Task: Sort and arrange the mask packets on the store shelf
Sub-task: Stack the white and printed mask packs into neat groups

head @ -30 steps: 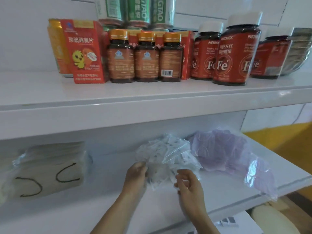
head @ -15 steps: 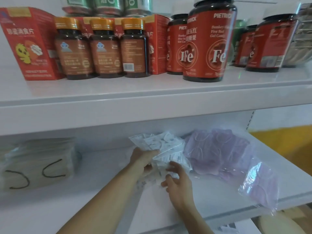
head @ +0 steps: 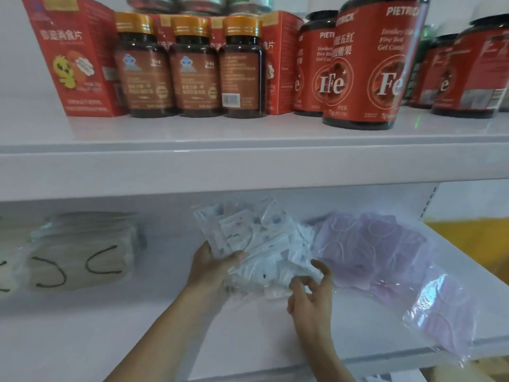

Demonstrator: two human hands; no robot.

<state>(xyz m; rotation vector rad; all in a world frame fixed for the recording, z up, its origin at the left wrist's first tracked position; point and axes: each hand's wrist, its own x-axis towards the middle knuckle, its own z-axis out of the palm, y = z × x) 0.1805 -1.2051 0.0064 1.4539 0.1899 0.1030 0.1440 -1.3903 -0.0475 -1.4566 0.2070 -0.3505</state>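
Slippery clear plastic is the hazard here: the clear bag of white mask packets [head: 259,244], at lower centre of the frame on the white lower shelf [head: 82,340], is gripped along its left edge by the left hand [head: 212,271], thumb curled over the film. The right hand [head: 311,296] pinches its lower corner, though blur makes that contact uncertain. If either hold slackens, the loose packets could shift and the bag could sag or slide. It could also drag the clear bag of lilac masks [head: 385,260] touching it on the right, whose end overhangs the shelf edge.

Count: three mask bags, including the clear bag of beige masks [head: 82,249] at lower left; three amber bottles [head: 192,67] at upper centre.
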